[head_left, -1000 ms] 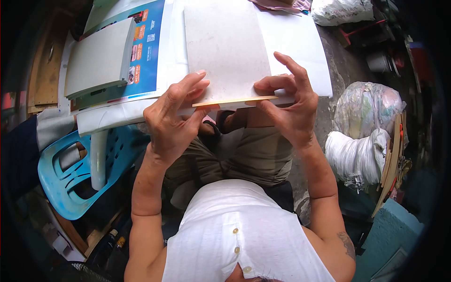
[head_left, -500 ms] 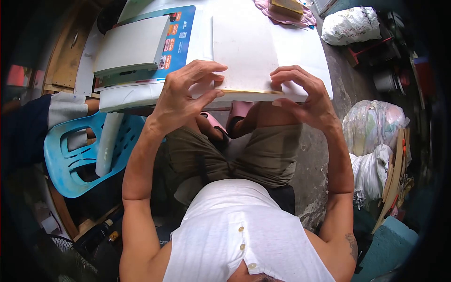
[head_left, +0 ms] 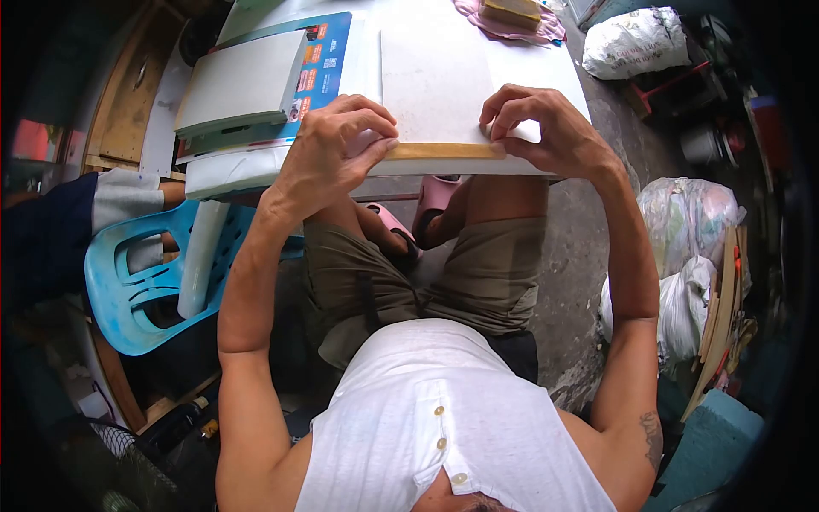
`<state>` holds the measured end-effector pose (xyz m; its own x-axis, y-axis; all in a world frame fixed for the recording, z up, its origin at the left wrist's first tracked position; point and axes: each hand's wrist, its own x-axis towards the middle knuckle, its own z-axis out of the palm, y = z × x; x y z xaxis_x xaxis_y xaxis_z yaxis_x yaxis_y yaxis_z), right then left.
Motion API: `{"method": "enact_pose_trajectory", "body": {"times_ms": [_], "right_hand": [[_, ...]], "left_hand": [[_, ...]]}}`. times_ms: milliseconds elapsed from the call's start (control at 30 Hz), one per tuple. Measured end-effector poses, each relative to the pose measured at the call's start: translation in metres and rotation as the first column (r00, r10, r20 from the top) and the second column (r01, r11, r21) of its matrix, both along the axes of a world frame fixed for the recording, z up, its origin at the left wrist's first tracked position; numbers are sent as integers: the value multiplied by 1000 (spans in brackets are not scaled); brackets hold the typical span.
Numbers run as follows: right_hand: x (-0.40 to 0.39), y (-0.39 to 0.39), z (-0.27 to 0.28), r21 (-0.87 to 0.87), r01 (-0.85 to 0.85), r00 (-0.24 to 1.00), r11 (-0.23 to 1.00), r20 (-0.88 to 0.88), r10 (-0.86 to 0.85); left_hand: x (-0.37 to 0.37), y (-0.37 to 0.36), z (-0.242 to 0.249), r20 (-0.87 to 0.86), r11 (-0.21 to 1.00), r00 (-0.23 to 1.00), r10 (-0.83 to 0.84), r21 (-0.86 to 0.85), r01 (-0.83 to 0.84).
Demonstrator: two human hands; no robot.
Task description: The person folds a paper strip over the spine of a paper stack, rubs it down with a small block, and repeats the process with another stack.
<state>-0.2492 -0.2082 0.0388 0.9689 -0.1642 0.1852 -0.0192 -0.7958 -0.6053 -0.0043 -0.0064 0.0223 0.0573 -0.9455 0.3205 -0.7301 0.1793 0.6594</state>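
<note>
A pale, flat sheet or board [head_left: 435, 94] lies on the white-covered table, with a yellowish-brown strip [head_left: 444, 151] along its near edge. My left hand [head_left: 334, 149] pinches the left end of that strip between thumb and fingers. At the right end my right hand [head_left: 550, 132] has its thumb and fingertips closed on the strip. Left of the sheet, a stack of pale boards [head_left: 243, 81] rests on a blue printed sheet [head_left: 327, 72].
A pink cloth [head_left: 546, 30] with a yellowish block [head_left: 512, 12] lies at the table's far right. Beside the table's left stand a blue plastic chair [head_left: 115, 282] and another person's leg [head_left: 162, 200]. Plastic bags [head_left: 682, 222] and wood strips [head_left: 718, 316] are at right.
Both hands have closed their fingers on the strip's ends. The near edge has tipped up, showing more of the strip, and my right hand has moved up and slightly left.
</note>
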Motion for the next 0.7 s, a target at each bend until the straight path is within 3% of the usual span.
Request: {"method": "enact_pose_trajectory", "body": {"times_ms": [367, 700], "right_hand": [[3, 3, -3, 41, 37, 994, 998, -103, -33], [1, 4, -10, 27, 33, 999, 999, -41, -32]], "left_hand": [[-1, 1, 2, -67, 997, 998, 14, 77, -8], [1, -3, 4, -66, 996, 998, 1, 88, 5]]}}
